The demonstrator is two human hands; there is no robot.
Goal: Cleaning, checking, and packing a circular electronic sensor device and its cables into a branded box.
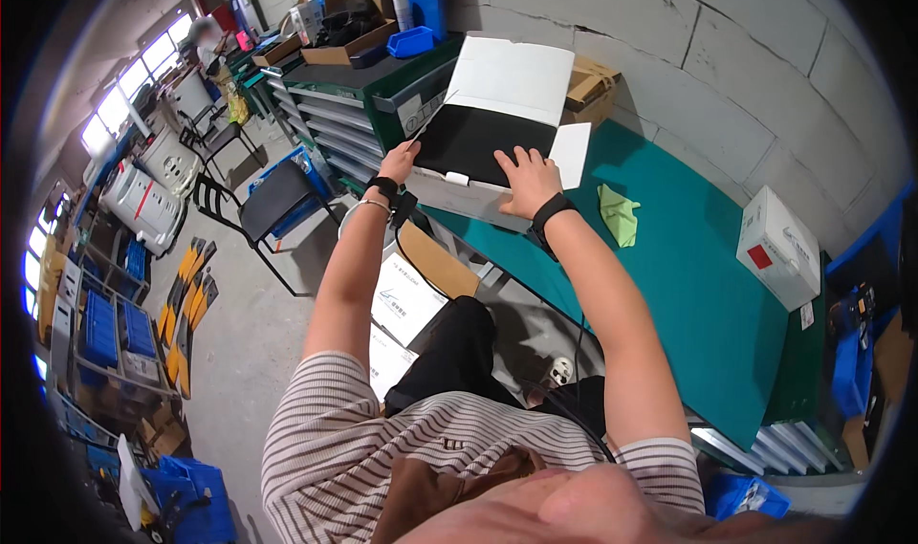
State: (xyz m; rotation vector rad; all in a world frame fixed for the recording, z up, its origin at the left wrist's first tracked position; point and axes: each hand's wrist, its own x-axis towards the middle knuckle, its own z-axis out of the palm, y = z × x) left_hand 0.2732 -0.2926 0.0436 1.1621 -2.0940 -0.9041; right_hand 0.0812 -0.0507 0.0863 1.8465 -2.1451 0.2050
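**Open white box [457, 197] set at the left end of a green counter [688, 286]**

In the head view, the lid [512, 77] is folded back toward the block wall [660, 37], and the inside is filled by a black insert [469, 142]. A white side flap [571, 155] is turned outward at the right. The box's left edge is touched by the left hand [397, 164]; its fingers are partly hidden, and whether they are pinching the edge cannot be told. The insert's front right area is touched by the right hand [531, 183], whose fingers are spread. A cardboard box [592, 87] is partly hidden behind the lid. Farther right, a crumpled green cloth [618, 215] is laid, and a white carton [779, 248] is placed near the wall.
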